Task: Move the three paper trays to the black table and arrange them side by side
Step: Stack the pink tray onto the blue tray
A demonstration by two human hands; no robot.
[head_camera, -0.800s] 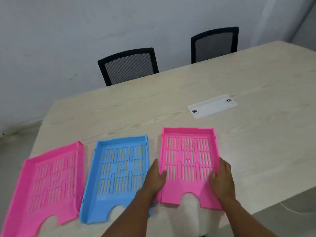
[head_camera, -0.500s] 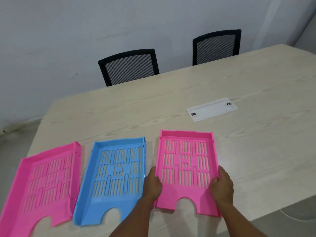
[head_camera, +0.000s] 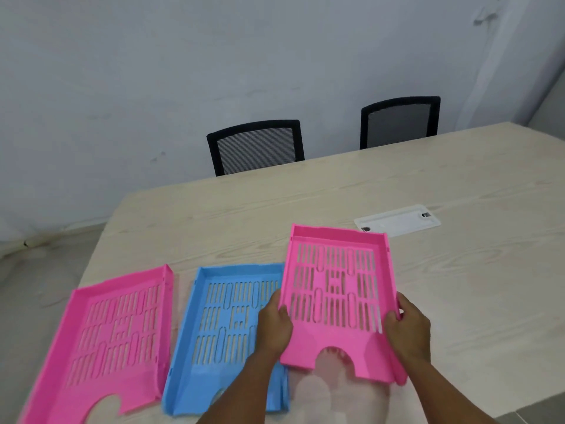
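Pink right-hand tray (head_camera: 336, 298) is gripped at its sides by both hands: left hand (head_camera: 273, 327), right hand (head_camera: 408, 328).

One head-worn camera, looking forward and down, sitting close above the wooden table (head_camera: 397, 185), facing two chairs (head_camera: 256, 146).

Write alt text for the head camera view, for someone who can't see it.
Two hands, left and right, hold a pink paper tray by its sides above a pale wooden table, overlapping a blue tray. Another pink tray lies left of it, and two black chairs stand behind.
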